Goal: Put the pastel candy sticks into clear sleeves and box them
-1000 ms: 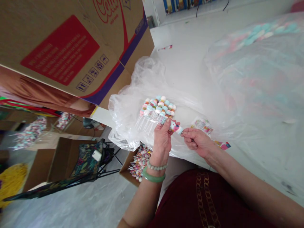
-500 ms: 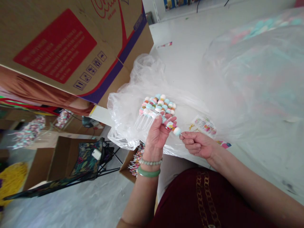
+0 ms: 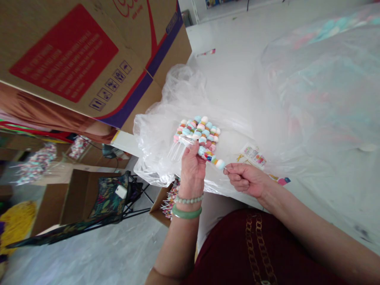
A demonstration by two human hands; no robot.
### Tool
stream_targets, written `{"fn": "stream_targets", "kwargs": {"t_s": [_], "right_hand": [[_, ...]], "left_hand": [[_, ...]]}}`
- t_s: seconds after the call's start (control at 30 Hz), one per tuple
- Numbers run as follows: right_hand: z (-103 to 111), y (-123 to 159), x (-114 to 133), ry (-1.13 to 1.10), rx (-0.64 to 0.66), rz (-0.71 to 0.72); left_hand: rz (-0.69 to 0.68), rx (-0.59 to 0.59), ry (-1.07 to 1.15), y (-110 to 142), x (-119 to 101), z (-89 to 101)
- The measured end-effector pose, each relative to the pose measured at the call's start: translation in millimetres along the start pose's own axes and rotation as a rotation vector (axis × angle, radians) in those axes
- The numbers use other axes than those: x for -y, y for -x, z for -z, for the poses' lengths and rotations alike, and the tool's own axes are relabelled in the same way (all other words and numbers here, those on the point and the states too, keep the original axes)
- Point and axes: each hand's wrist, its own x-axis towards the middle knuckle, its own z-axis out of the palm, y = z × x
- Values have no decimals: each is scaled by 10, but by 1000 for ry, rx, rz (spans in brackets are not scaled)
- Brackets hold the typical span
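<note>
Faces a white table (image 3: 237, 43), stretching from twelve round to five o'clock. Has a big printed carton (image 3: 124, 51) at ten o'clock. Has a cloudy plastic bag (image 3: 326, 79) at two o'clock, showing pink and pale blue through the film. Shows crumpled clear plastic (image 3: 181, 85) spread over the tabletop, from the centre up toward twelve. At eight o'clock, shows a folding chair (image 3: 107, 206) with patterned fabric; at seven, an open box (image 3: 157, 209) — filled with sticks and coloured pieces, just below the table edge.

At centre, shows a cluster of skewers (image 3: 198, 128) lying side by side on the plastic, with white sticks pointing toward seven o'clock. Just below, at six, holds the left hand (image 3: 192, 166) half curled, with thumb and fingers gathered round one end of a candy skewer (image 3: 212, 159). At four, holds the right hand (image 3: 244, 178) with fingers folded, pinching the skewer's far tip between thumb and forefinger — seemingly a thin stick, too fine to be sure of. Slants the candy skewer toward four o'clock, between both hands. Just past three, shows a printed card (image 3: 255, 154) near the right hand; on the chair, a white phone (image 3: 121, 192). Wears a green bangle (image 3: 187, 213) and a beaded bracelet (image 3: 190, 200) on the left wrist.
</note>
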Motion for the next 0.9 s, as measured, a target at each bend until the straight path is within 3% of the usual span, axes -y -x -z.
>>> {"fn": "stream_targets", "kwargs": {"t_s": [0.17,0.4,0.67,0.9], "right_hand": [[-57,-8,-8,44,-65,52],[-147,6,-61,135,-167,187],[-199,-27,-118,320,-307,317],[-197,-10,-88,373,-333,378]], "left_hand": [[11,41,-114,116,99,-12],[174,59,-89,183,167,8],[43,-29,-74,92,125,47],[145,23,-178,164,103,-3]]}}
